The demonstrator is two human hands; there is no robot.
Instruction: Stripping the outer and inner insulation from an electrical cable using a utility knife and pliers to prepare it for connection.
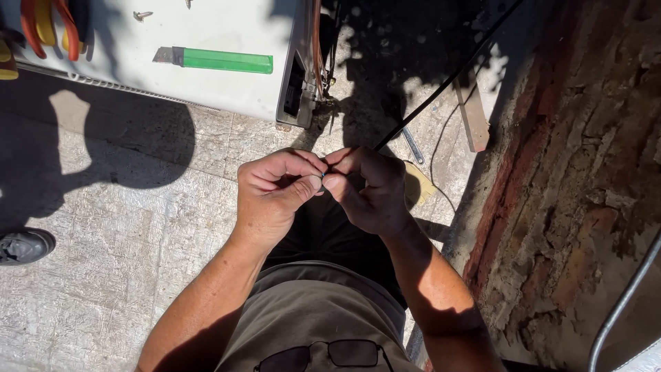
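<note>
My left hand (275, 193) and my right hand (368, 189) meet at the fingertips in the middle of the view. Both pinch the end of a thin black cable (447, 79) that runs up and to the right from between my fingers. The cable's tip is hidden between my thumbs. My hands hover above a pale stone floor (124, 248), over my dark trousers and grey shirt.
A white appliance casing (206, 89) lies at the top left with a green lighter (220, 60), a screw (142, 14) and red-handled pliers (41, 24) on it. A rough brick wall (578, 172) stands on the right. A wooden strip (474, 114) and a dark shoe (24, 246) rest on the floor.
</note>
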